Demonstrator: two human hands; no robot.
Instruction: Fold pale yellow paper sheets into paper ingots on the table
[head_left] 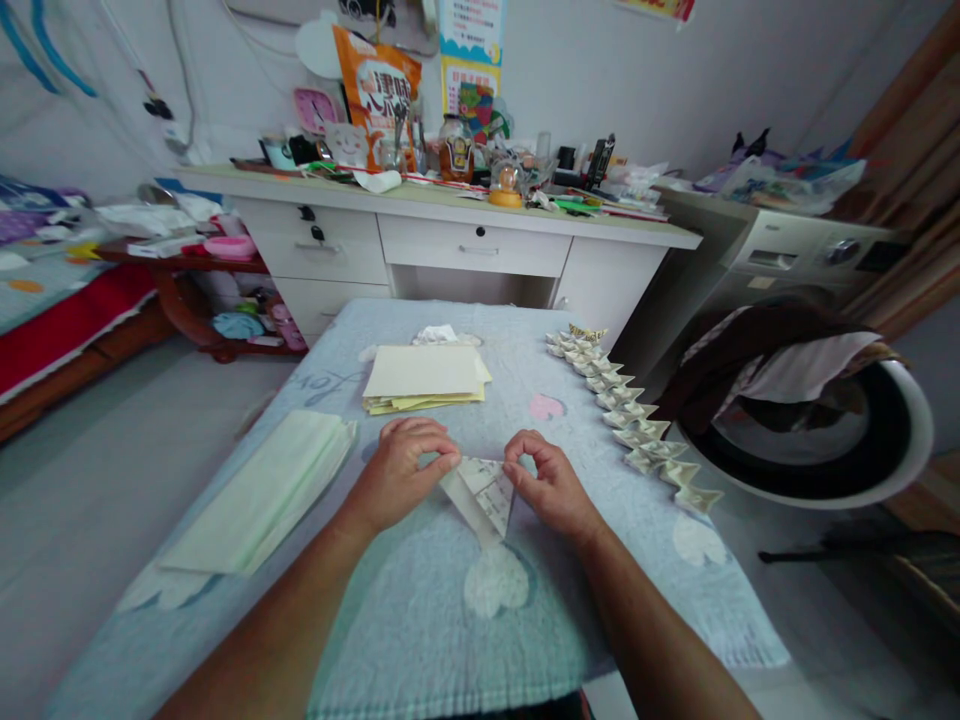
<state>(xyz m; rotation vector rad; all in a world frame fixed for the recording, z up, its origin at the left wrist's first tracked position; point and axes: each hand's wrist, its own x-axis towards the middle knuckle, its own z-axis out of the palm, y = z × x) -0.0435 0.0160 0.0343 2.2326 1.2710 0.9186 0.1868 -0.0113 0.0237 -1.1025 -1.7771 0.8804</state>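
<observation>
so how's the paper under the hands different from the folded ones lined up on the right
The paper under the hands is a single flat, downward-pointing triangle pressed to the cloth by the left hand and right hand. The folded pieces in the row are many, smaller, stand raised with pointed ends, and nobody touches them. Both look like pale printed paper lying on the same blue tablecloth.

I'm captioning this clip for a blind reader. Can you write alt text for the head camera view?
Both hands, left hand and right hand, press a partly folded paper on a cloth-covered table. A row of folded paper pieces lines the right edge, with paper stacks behind.
</observation>
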